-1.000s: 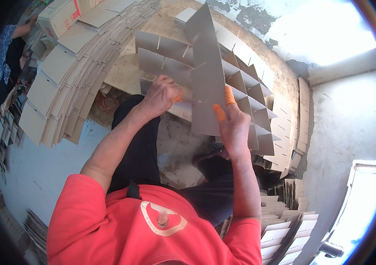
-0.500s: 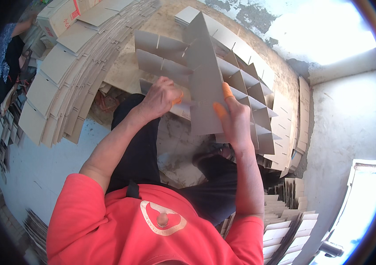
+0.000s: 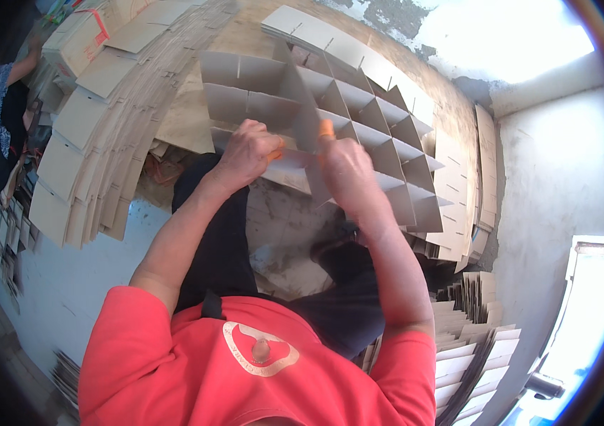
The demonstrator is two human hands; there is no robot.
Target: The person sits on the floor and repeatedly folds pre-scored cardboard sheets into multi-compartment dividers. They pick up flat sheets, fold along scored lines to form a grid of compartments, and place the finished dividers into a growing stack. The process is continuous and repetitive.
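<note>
A grid of interlocked grey-brown cardboard divider strips (image 3: 380, 117) stands over the work surface, its right part formed into square cells. My right hand (image 3: 348, 167), with orange finger covers, grips a cross strip (image 3: 298, 89) that stands almost edge-on among the long strips. At the grid's near left side, my left hand (image 3: 251, 153) is closed with its thumb and fingers at a long slotted strip (image 3: 291, 170). Its fingertips are partly hidden, and an orange cover shows on them. Two more long strips (image 3: 245, 74) run left from the cross strip.
Overlapping slotted cardboard sheets (image 3: 96, 156) are stacked at the left, with a carton (image 3: 78, 42) behind. Flat slotted strips (image 3: 348, 46) lie beyond the grid. More stacked pieces (image 3: 472, 369) stand at lower right. Another person's arm (image 3: 25, 67) shows at far left.
My right hand has moved left with the cross strip. The strip has turned from showing its broad face to nearly edge-on and sits lower. My left hand stays at the near strip.
</note>
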